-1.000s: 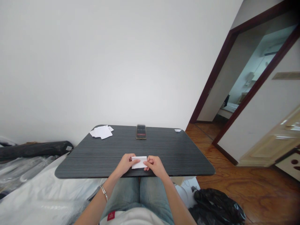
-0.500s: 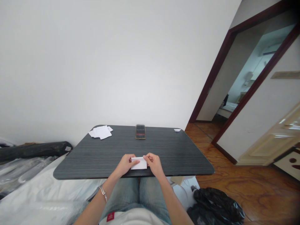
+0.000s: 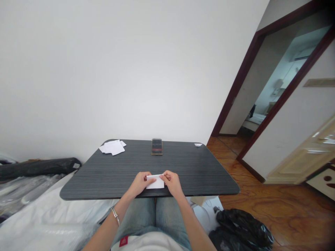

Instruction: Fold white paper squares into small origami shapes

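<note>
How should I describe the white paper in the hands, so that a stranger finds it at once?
On the dark grey striped table, at the middle of its near edge, lies a white rectangular paper, pinched between the left hand and right hand. The other white papers, a loose pile and a tiny scrap, lie untouched at its far corners.

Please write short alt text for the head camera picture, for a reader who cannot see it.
A person's left hand and right hand pinch a small white paper at the near edge of a dark table. Along the far edge are loose white sheets, a small dark object and a paper scrap.
</note>
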{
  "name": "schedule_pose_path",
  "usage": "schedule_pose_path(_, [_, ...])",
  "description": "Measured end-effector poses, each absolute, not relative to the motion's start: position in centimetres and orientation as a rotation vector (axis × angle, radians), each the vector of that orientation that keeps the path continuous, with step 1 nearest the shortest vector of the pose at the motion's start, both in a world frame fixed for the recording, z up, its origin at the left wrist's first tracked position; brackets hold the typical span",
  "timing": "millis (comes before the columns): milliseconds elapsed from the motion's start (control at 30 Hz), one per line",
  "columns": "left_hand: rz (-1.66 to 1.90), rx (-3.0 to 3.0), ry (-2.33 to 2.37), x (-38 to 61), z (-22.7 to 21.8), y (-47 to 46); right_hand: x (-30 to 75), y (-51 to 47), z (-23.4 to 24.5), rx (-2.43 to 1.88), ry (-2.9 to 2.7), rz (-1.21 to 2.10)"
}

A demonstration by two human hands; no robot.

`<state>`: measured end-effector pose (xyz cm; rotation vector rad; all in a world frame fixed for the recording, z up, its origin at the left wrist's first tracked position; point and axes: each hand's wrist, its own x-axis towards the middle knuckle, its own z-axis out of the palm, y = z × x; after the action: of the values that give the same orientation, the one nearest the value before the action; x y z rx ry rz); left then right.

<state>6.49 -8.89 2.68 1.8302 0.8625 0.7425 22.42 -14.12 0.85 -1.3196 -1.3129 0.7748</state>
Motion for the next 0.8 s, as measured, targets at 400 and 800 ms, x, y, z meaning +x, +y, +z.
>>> schedule_pose_path(400, [0.822, 1.688, 0.869, 6.08, 2.18, -8.45, 22.63, -13.97, 0.74, -1.215, -1.337, 0.965])
schedule_pose_path(800, [0.885, 1.401, 0.772, 6.15, 2.26, -8.39, 22.80, -14.28, 1.31, -1.128, -1.285, 1.024])
